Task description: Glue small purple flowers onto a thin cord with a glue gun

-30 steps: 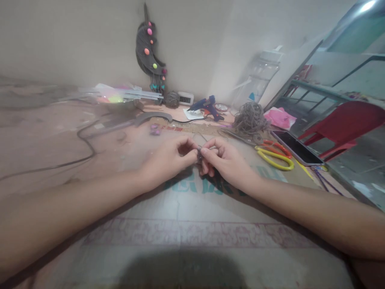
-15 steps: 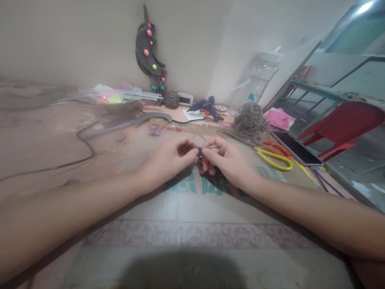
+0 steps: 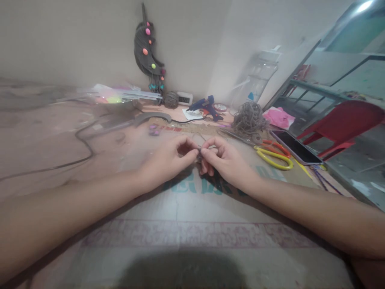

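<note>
My left hand (image 3: pixel 180 154) and my right hand (image 3: pixel 218 155) meet above the cardboard sheet (image 3: pixel 150 241). Thumb and fingertips of each hand are pinched together on a small piece of grey yarn (image 3: pixel 199 149), largely hidden by the fingers. A thin strand loops up behind the fingertips. The tangled heap of grey yarn (image 3: pixel 249 118) lies beyond my right hand, and scissors (image 3: pixel 275 158) with yellow and orange handles rest to its right. Past my left hand are small purple pieces (image 3: pixel 154 129).
A blue glue gun (image 3: pixel 206 106) stands near the wall, beside a small digital clock (image 3: pixel 185 98) and a yarn ball (image 3: pixel 172 99). A phone (image 3: pixel 296 146) lies at the right edge. A water bottle (image 3: pixel 260 74), plastic packets (image 3: pixel 112 95) and a black cable (image 3: pixel 87 146) surround the work area.
Both hands stay pinched together in nearly the same place, with only slight finger movement. The whole view has shifted very slightly.
</note>
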`<state>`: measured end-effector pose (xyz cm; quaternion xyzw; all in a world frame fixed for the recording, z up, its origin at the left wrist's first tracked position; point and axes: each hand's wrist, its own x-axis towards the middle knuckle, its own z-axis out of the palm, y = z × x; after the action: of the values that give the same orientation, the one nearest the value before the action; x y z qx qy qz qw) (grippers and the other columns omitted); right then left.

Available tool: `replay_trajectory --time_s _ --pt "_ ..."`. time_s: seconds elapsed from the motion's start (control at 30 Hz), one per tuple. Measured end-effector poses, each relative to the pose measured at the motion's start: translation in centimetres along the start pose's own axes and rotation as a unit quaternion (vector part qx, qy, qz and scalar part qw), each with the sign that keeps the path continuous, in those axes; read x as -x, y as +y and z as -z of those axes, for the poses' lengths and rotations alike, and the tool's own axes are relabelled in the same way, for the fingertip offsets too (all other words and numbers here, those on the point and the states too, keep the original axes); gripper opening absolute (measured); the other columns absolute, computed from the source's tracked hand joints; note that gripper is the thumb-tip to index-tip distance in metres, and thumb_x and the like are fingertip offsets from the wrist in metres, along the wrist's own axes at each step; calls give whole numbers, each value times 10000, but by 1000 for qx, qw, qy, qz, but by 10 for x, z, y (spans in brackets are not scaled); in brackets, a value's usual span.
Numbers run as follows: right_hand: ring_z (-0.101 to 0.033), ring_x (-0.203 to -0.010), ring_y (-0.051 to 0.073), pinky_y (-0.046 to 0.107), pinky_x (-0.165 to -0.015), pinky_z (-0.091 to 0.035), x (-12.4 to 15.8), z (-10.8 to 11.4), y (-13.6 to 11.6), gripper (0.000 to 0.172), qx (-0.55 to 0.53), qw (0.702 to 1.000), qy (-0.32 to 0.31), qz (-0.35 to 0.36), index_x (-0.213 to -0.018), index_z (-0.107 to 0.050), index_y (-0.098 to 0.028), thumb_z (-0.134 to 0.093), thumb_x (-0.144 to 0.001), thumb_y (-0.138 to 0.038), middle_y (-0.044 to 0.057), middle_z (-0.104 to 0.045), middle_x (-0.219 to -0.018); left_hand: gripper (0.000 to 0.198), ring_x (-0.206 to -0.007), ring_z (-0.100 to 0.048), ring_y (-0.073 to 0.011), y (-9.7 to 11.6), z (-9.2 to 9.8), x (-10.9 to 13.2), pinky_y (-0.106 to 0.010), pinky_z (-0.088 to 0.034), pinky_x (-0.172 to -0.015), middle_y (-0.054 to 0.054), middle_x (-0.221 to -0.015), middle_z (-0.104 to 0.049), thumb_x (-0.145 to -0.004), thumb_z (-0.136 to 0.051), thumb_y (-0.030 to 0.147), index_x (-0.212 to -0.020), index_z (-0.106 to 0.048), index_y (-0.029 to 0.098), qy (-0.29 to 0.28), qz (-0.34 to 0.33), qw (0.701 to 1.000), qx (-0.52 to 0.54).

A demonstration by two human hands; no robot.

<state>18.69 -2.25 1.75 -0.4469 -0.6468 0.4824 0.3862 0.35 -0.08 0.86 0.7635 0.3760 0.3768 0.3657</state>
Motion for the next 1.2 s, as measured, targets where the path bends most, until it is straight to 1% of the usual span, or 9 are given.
replay_trajectory --time_s 0.13,0.23,0.4,0.57,0.7,0.83,1.0,1.1,1.2 --pt "-524 -431 91 193 -432 -384 1 0 -1 122 4 1000 -10 -16 -912 -488 -223 -547 -943 -325 -71 -628 -523 85 -791 -657 -168 2 1 0 -293 -501 -722 -11 -826 -716 -892 -573 246 -861 -631 191 -3 -5 1000 -6" --pt "-532 -438 95 195 -441 -386 1 1 -2 135 4 1000 -8 -14 -917 -484 -225 -549 -943 -340 -71 -625 -529 105 -783 -666 -165 3 0 0 -293 -512 -737 -12 -819 -722 -915 -565 258 -872 -630 187 -16 -3 1000 25" --pt "-523 -446 93 195 -451 -367 1 3 -2 201 -25 1000 10 -10 -932 -470 -231 -549 -955 -414 -76 -617 -542 210 -919 -678 -182 2 -1 -1 -314 -520 -838 -39 -976 -740 -974 -528 343 -1047 -657 194 -23 -9 997 68" --pt "-527 -462 97 210 -471 -394 1 4 1 245 -41 999 20 -7 -898 -498 -235 -517 -971 -468 -56 -628 -560 213 -809 -647 -170 2 -1 -2 -299 -501 -772 -17 -838 -708 -940 -564 360 -838 -638 188 -7 27 999 27" --pt "-500 -447 86 229 -461 -414 -3 11 3 312 -33 999 36 20 -980 -551 -226 -513 -958 -535 -40 -652 -669 229 -745 -612 -160 3 0 -2 -282 -478 -695 -6 -788 -674 -923 -572 380 -792 -612 196 8 38 999 30" --pt "-462 -488 73 223 -460 -390 -7 19 3 313 27 996 76 47 -968 -593 -196 -649 -881 -492 -28 -636 -727 246 -707 -589 -149 2 1 -2 -277 -456 -653 -1 -773 -661 -913 -589 406 -796 -615 191 14 57 998 28" --pt "-492 -554 99 247 -521 -400 -5 20 0 266 87 993 52 67 -880 -624 -195 -617 -904 -459 -32 -584 -666 249 -726 -597 -153 1 1 -2 -284 -448 -663 -3 -796 -669 -917 -588 416 -820 -634 190 7 60 998 7" --pt "-546 -605 106 252 -555 -426 -5 19 0 231 81 993 46 74 -929 -602 -204 -684 -850 -406 -26 -622 -738 243 -746 -611 -165 1 1 -2 -289 -453 -672 -10 -803 -682 -916 -583 412 -825 -636 193 11 55 998 2" --pt "-574 -621 105 245 -554 -436 -6 17 3 350 44 997 41 56 -1031 -549 -223 -758 -768 -320 -30 -660 -800 209 -774 -618 -168 2 2 -2 -294 -463 -711 -12 -824 -694 -916 -584 378 -826 -640 198 20 30 999 -1"
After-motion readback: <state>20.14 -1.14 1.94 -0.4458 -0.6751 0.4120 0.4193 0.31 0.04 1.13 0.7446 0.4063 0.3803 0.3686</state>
